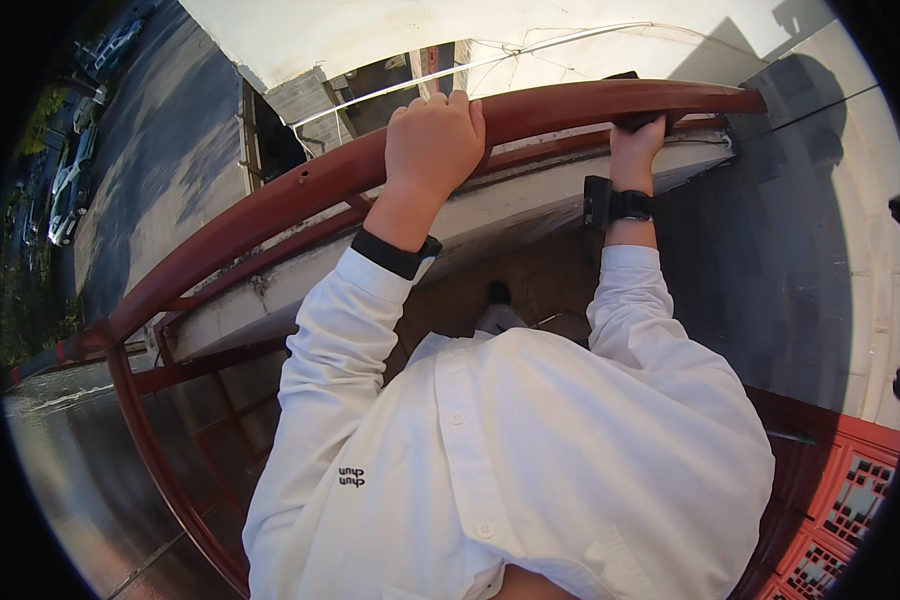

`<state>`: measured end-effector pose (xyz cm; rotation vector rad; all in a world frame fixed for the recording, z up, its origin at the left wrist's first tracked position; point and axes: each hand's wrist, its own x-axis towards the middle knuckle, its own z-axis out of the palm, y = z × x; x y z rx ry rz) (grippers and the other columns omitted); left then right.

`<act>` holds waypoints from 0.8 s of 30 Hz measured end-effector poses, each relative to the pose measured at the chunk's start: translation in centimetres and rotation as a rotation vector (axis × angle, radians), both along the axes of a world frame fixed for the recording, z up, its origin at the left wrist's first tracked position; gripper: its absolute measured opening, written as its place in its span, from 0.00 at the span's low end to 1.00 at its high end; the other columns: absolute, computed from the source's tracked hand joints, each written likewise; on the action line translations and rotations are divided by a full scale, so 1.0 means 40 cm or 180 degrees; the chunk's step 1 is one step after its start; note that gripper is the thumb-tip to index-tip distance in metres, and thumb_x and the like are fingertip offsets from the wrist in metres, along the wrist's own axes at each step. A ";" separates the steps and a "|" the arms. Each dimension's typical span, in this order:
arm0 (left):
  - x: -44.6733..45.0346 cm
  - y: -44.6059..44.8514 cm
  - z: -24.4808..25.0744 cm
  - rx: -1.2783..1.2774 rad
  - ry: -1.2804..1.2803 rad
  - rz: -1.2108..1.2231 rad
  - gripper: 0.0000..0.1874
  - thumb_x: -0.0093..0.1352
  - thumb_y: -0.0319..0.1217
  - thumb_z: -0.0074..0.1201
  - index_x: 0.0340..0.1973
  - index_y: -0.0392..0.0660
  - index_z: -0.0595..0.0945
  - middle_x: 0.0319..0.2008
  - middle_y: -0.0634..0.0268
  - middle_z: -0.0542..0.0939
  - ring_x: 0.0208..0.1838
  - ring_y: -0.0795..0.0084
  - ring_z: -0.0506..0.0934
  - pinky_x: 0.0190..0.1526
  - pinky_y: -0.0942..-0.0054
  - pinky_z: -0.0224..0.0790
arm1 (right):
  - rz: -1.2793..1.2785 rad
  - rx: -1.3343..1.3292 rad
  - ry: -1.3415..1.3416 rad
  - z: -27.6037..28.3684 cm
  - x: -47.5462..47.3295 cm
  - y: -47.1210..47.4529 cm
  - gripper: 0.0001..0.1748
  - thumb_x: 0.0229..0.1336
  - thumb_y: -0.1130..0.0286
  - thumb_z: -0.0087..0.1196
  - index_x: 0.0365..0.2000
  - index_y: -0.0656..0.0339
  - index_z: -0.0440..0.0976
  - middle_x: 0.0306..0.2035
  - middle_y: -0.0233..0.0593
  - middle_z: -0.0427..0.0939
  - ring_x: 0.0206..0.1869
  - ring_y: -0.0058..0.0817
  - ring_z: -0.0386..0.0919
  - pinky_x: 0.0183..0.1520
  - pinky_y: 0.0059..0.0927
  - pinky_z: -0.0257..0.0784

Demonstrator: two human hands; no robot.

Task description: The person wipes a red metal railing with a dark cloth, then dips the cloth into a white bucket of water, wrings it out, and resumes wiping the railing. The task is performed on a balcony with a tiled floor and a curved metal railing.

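Observation:
A dark red, rounded handrail point(570, 109) curves across the upper part of the view. My left hand point(435, 142) rests over it, fingers curled across the far side. Farther right, my right hand point(640, 142) is at the near underside of the same rail, with a black object point(634, 120) between palm and rail. A black edge also shows above the rail there; the object's kind cannot be told, and most of the right fingers are hidden. Black bands circle both wrists, and a boxy black device point(598, 202) sits at the right one.
Below the handrail run a lower red bar and a pale concrete ledge point(525, 202). A white wall point(330, 30) and thin cables lie beyond. Pavement and parked cars point(75, 184) show far down at left. A grey wall stands at right, above red latticework point(859, 499).

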<state>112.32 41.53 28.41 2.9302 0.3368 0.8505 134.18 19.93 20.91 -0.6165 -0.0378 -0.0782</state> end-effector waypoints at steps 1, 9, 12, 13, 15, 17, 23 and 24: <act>0.001 -0.001 0.003 -0.0010 0.0030 0.0005 0.16 0.70 0.39 0.44 0.28 0.43 0.80 0.24 0.60 0.81 0.30 0.61 0.80 0.34 0.62 0.71 | -0.0046 0.0050 0.0245 0.019 0.036 -0.037 0.22 0.69 0.53 0.38 0.51 0.54 0.71 0.48 0.34 0.77 0.49 0.34 0.76 0.53 0.41 0.72; 0.006 -0.010 0.004 0.0035 -0.0096 0.0115 0.12 0.68 0.36 0.47 0.26 0.45 0.80 0.21 0.63 0.79 0.26 0.64 0.79 0.32 0.64 0.70 | 0.0089 0.0078 0.0324 0.017 0.013 -0.003 0.31 0.66 0.43 0.29 0.56 0.50 0.69 0.56 0.31 0.72 0.57 0.32 0.70 0.63 0.41 0.63; 0.006 -0.011 0.000 0.0079 -0.0219 0.0098 0.12 0.68 0.36 0.48 0.25 0.45 0.79 0.20 0.63 0.78 0.26 0.64 0.78 0.32 0.64 0.70 | 0.0758 0.0125 0.0654 0.027 -0.138 0.097 0.34 0.63 0.34 0.31 0.57 0.44 0.68 0.59 0.26 0.70 0.60 0.30 0.66 0.64 0.45 0.59; 0.004 -0.011 -0.001 0.0083 -0.0261 0.0137 0.12 0.68 0.35 0.48 0.24 0.45 0.79 0.20 0.63 0.78 0.26 0.63 0.78 0.32 0.64 0.69 | 0.1248 0.0216 0.0632 0.025 -0.210 0.131 0.32 0.64 0.36 0.33 0.57 0.44 0.68 0.58 0.26 0.70 0.60 0.30 0.66 0.63 0.46 0.60; 0.003 -0.012 -0.003 0.0010 -0.0283 0.0135 0.12 0.68 0.36 0.48 0.24 0.46 0.78 0.20 0.64 0.77 0.27 0.63 0.78 0.33 0.63 0.69 | 0.2029 0.0379 0.0599 0.021 -0.326 0.196 0.28 0.66 0.42 0.35 0.57 0.45 0.65 0.56 0.26 0.71 0.57 0.30 0.68 0.60 0.45 0.62; -0.002 -0.013 -0.003 -0.0050 -0.0236 0.0147 0.12 0.68 0.36 0.48 0.25 0.46 0.78 0.20 0.64 0.77 0.27 0.63 0.77 0.34 0.63 0.69 | 0.2013 -0.0111 0.0657 0.010 -0.408 0.233 0.27 0.69 0.47 0.32 0.61 0.48 0.60 0.61 0.27 0.66 0.62 0.32 0.64 0.66 0.38 0.56; -0.010 -0.014 0.002 -0.0167 -0.0258 0.0095 0.09 0.70 0.35 0.46 0.29 0.46 0.78 0.22 0.61 0.77 0.30 0.58 0.78 0.34 0.59 0.69 | 0.1927 0.0149 0.0541 -0.006 -0.206 0.083 0.28 0.64 0.50 0.33 0.60 0.49 0.63 0.61 0.32 0.67 0.63 0.34 0.63 0.63 0.48 0.60; -0.010 -0.014 0.002 -0.0141 -0.0240 0.0101 0.09 0.70 0.35 0.46 0.29 0.46 0.78 0.22 0.61 0.77 0.30 0.58 0.78 0.34 0.60 0.69 | 0.1473 0.0074 0.0705 -0.008 -0.147 0.045 0.27 0.64 0.50 0.34 0.59 0.49 0.64 0.61 0.33 0.67 0.63 0.34 0.64 0.62 0.50 0.61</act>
